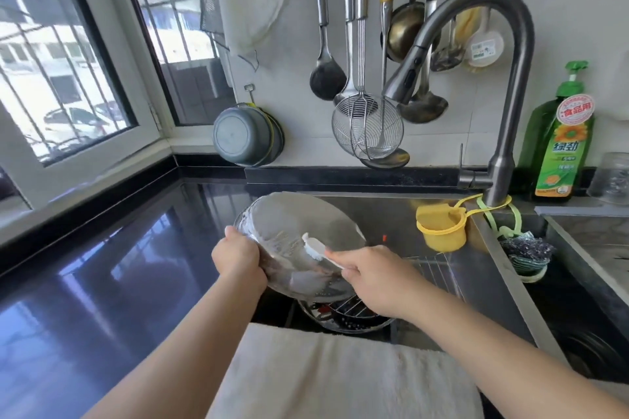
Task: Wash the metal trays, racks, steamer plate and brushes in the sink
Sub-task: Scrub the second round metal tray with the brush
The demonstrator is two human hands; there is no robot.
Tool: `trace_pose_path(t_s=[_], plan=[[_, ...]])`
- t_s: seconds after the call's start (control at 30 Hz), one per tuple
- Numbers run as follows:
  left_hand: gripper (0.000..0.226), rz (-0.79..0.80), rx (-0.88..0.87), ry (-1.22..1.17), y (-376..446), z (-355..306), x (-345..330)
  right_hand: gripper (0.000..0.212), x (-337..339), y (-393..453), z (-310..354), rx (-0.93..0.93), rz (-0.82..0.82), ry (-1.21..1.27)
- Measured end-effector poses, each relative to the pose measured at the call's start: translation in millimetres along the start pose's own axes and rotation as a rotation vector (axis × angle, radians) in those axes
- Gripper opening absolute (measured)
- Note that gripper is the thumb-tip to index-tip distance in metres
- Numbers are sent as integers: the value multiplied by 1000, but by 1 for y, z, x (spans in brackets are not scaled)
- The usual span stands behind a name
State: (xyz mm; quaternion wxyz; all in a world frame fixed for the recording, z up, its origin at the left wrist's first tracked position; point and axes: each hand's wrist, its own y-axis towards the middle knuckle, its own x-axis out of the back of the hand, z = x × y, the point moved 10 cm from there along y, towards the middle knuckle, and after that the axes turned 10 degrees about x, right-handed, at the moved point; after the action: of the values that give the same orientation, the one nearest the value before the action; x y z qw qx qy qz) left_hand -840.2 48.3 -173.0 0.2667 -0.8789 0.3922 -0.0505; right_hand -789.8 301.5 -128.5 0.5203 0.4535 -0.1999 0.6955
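A round metal tray [289, 224], wet and soapy, is tilted up over the left side of the sink [493, 269]. My left hand [238, 258] grips its left rim. My right hand [371, 275] holds the handle of a white brush [315, 247], whose bristles press on the tray's inner face. Below the tray, in the sink, lie a wire rack [350, 308] and a perforated steamer plate [354, 323], both partly hidden. Another wire rack [432, 265] leans in the sink behind my right hand.
A grey faucet [510, 85] arches over the sink. A yellow cup [442, 228] hangs from its base, with a green soap bottle [561, 143] to its right and a steel scrubber [527, 248]. Ladles and a strainer [367, 129] hang on the wall. A black counter [102, 265] lies left; a white cloth [340, 378] covers the front edge.
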Motion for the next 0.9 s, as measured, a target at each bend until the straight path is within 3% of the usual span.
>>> trace_pose_path(t_s=[0.1, 0.23, 0.4, 0.5, 0.57, 0.73, 0.9], plan=[[40, -55, 47, 48, 15, -1, 30, 53, -19, 8, 26, 12, 35, 16], [34, -93, -15, 105, 27, -20, 53, 54, -40, 18, 47, 35, 53, 8], [50, -98, -313, 411, 38, -60, 69, 62, -63, 32, 63, 38, 95, -43], [67, -100, -506, 733, 29, -79, 65, 67, -60, 41, 67, 33, 98, -113], [71, -29, -595, 822, 19, -82, 50, 64, -60, 43, 61, -2, 113, -130], [74, 241, -458, 928, 21, -37, 8, 55, -69, 34, 32, -99, 74, -13], [41, 317, -327, 789, 24, -19, -9, 52, -66, 41, 23, -98, 63, 62]])
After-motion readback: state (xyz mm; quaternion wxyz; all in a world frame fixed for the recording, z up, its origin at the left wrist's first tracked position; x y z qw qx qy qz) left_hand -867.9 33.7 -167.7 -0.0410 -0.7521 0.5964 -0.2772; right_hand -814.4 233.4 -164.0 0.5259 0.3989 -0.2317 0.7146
